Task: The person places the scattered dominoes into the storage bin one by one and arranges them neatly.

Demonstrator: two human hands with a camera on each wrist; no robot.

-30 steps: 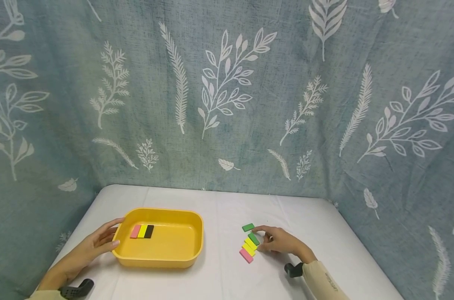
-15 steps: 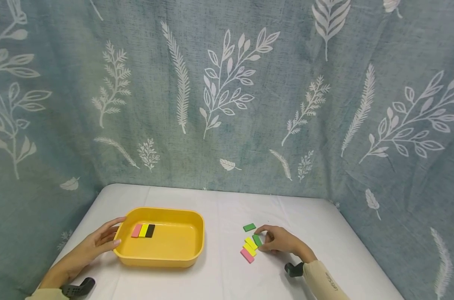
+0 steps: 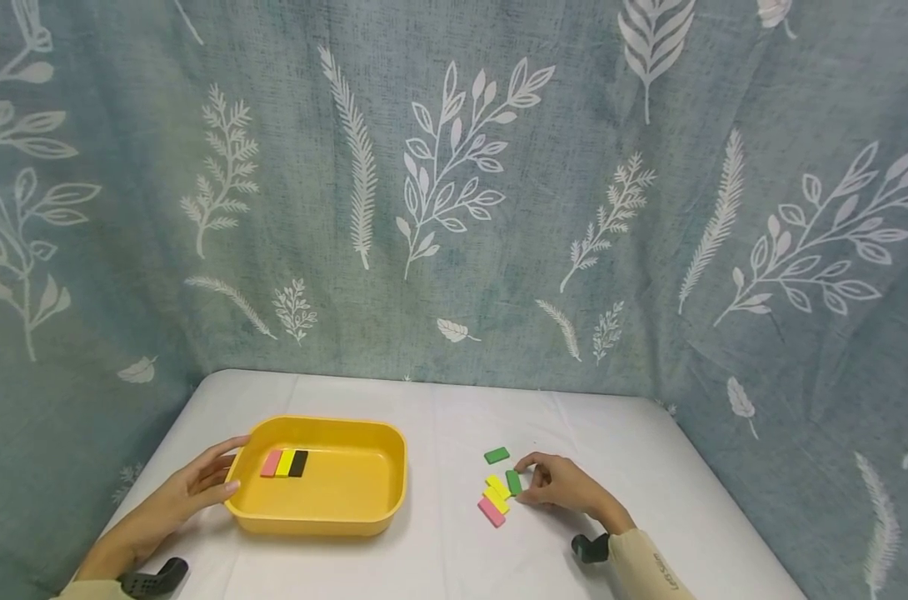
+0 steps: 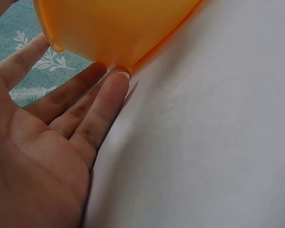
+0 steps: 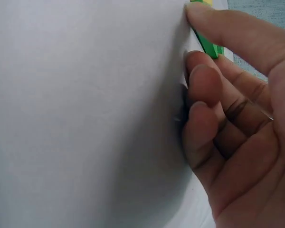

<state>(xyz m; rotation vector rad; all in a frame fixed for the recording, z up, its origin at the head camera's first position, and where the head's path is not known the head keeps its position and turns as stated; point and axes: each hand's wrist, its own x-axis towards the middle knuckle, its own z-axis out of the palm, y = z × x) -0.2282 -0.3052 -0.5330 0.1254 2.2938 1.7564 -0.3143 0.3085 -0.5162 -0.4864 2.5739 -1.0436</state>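
Note:
In the head view, my left hand [image 3: 192, 487] rests at the left end of a yellow plastic tray [image 3: 326, 527], its thumb and fingers spread along the wall. Its straight fingertips touch the tray's outside in the left wrist view. On the right, my right hand [image 3: 562, 487] pinches a small flat green block [image 3: 513, 482] by its ends between thumb and index finger, close over the white cloth. The other fingers curl toward the palm. Just left of that block lie two yellow blocks [image 3: 496, 500] and a pink block [image 3: 491, 512]; a second green block [image 3: 496, 455] lies farther back.
Inside the tray, a pink block [image 3: 271, 463], a yellow block [image 3: 285, 463] and a black block [image 3: 298, 463] form a row near the left end. White cloth [image 3: 454, 417] covers the table. A patterned blue-green curtain [image 3: 499, 333] stands behind and at both sides.
My right hand has turned the nearer green block more upright in the head view and drawn it slightly right, away from the yellow blocks. My left hand and the tray have not moved.

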